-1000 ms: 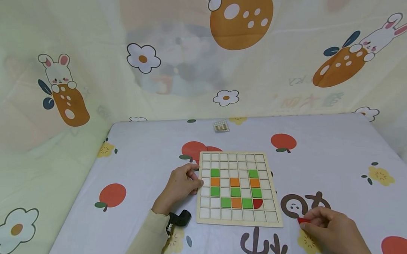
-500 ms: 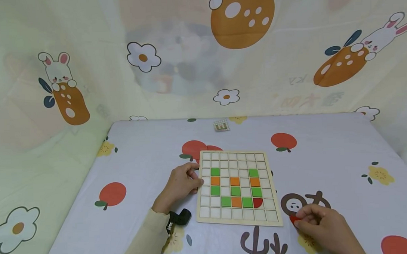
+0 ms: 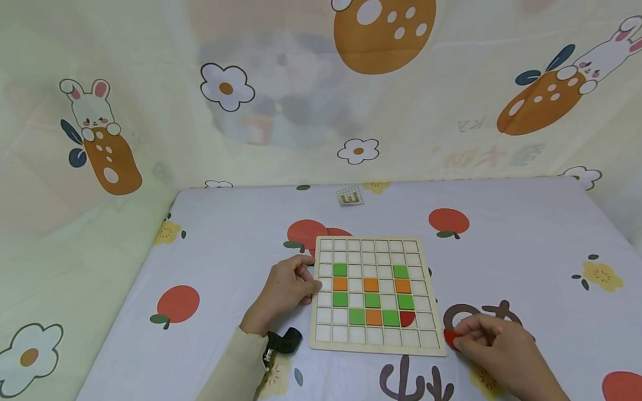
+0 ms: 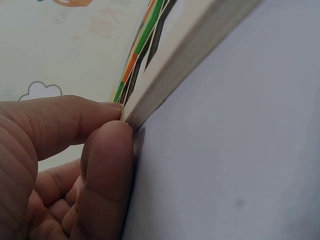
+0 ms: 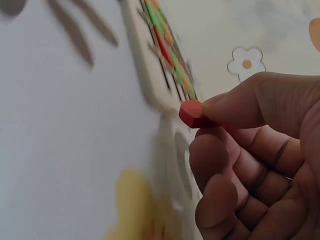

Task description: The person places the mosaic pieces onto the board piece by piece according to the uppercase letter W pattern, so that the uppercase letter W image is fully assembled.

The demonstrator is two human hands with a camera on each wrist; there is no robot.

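A square wooden grid board (image 3: 376, 349) lies on the cloth, with green and orange square tiles in several cells and a red quarter-round tile (image 3: 407, 319) near its lower right. My left hand (image 3: 287, 287) holds the board's left edge, thumb and forefinger against the rim; the left wrist view shows both fingertips (image 4: 112, 127) right at the side of the wood. Just off the lower right corner, my right hand (image 3: 498, 345) pinches a red tile (image 5: 192, 114) between thumb and fingers. Part of that tile is covered by the fingertips.
Toward the back of the table lies a small card (image 3: 350, 196) with a printed grid pattern. A pale cloth (image 3: 236, 218) with printed fruit and flowers covers the table. Patterned curtains (image 3: 292, 136) stand behind and at the sides. A black strap device (image 3: 284, 342) sits on the left wrist.
My right hand has moved left with the red tile, from beside the printed flower to close by the board's lower right corner. The left hand stays at the board's edge.
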